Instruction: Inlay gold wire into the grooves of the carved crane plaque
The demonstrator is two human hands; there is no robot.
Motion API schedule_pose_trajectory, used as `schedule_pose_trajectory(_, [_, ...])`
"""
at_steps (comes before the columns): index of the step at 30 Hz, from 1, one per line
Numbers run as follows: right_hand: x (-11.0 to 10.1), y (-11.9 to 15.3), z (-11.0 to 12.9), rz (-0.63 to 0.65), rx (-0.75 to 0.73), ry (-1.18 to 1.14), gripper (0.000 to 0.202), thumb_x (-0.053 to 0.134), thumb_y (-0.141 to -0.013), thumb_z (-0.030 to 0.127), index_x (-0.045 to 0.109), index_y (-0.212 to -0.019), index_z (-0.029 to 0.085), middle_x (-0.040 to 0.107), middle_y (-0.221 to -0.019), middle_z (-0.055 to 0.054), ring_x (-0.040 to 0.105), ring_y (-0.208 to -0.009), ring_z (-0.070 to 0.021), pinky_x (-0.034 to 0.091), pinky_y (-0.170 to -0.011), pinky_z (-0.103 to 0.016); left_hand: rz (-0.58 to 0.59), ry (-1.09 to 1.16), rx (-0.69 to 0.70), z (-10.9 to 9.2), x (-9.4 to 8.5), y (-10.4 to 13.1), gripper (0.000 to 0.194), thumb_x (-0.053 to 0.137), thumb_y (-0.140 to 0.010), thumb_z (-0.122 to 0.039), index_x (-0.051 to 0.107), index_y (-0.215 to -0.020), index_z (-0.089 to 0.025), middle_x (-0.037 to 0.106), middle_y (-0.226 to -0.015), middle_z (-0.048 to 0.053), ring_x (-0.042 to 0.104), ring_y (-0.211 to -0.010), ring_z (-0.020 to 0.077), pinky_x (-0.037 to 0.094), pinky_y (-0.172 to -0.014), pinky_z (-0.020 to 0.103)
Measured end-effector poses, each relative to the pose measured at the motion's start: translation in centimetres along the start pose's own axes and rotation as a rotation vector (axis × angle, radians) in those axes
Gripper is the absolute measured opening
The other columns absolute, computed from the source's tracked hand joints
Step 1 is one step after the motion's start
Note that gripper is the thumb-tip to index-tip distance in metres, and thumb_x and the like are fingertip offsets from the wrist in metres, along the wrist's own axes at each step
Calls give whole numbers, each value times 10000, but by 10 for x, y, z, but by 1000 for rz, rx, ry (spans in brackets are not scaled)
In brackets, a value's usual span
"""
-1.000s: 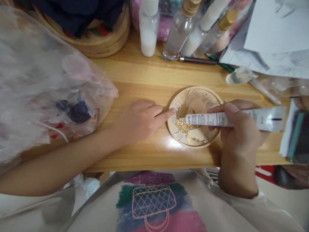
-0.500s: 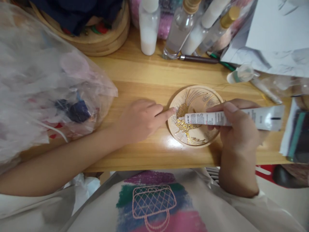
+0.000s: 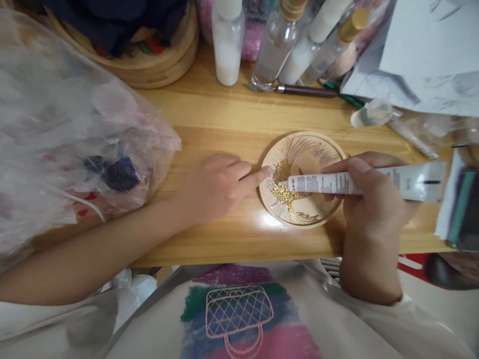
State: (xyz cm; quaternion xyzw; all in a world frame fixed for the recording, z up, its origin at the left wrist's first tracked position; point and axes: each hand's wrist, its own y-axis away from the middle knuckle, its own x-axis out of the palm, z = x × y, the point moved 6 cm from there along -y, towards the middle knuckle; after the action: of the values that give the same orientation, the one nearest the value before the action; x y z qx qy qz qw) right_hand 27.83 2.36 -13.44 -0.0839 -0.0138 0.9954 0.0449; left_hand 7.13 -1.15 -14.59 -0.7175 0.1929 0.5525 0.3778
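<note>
Right hand (image 3: 374,199): grip clamped around the middle of the tube (image 3: 322,183), thumb on top.
Left hand (image 3: 220,187): index finger stretched to the disc's left rim, other fingers curled; it clasps nothing visible.
Tube: over the disc's right half, nozzle pointing left at gold lines; whether the tip touches, I cannot tell. Probably light and soft-walled; best held mid-body, since a hard squeeze may push out too much.
Disc (image 3: 318,204): flat on the desk (image 3: 217,119). Looks wooden, stiff, light, apt to slide; steady it by the rim, as the gold may smear.
Far side: bottles (image 3: 275,52) behind a dark tool (image 3: 307,90).
</note>
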Motion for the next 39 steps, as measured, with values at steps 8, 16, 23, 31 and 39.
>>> schedule_pose_trajectory(8, [-3,2,-4,0,12,5,131,717,-775,242,755,-660,191,687,-538,26,510,-331,-94,335,-294,-229,16,23,-13,-1,0,0,343,390,-1012,-149,628,-1257,-168,565,-674,-4,526,-646,163,360,-599,306])
schedule_pose_trajectory(16, [-5,3,-11,33,19,20,174,717,-818,335,725,-675,236,698,-589,44,515,-364,-83,347,-330,-227,66,50,-15,0,1,0,382,337,-1023,-163,613,-1287,-172,571,-667,4,559,-662,189,374,-596,308])
schedule_pose_trajectory(23, [0,4,-8,69,12,49,162,719,-830,363,761,-713,259,677,-560,36,514,-377,-96,347,-337,-234,16,-6,-5,-1,0,-1,354,383,-1005,-140,642,-1243,-170,558,-640,-8,545,-623,162,374,-585,299])
schedule_pose_trajectory(31, [1,-1,-3,-5,36,-145,172,680,-808,293,757,-666,236,662,-533,18,501,-344,-97,328,-311,-236,-2,14,15,-2,-3,-1,336,410,-999,-130,656,-1226,-152,562,-649,-10,547,-626,158,416,-608,295])
schedule_pose_trajectory(39, [7,-16,-3,38,224,-385,241,648,-738,393,725,-612,202,581,-403,9,474,-298,-108,265,-283,-215,2,132,-41,4,-4,-2,347,397,-1000,-144,676,-1206,-163,558,-647,-8,537,-630,142,427,-611,270])
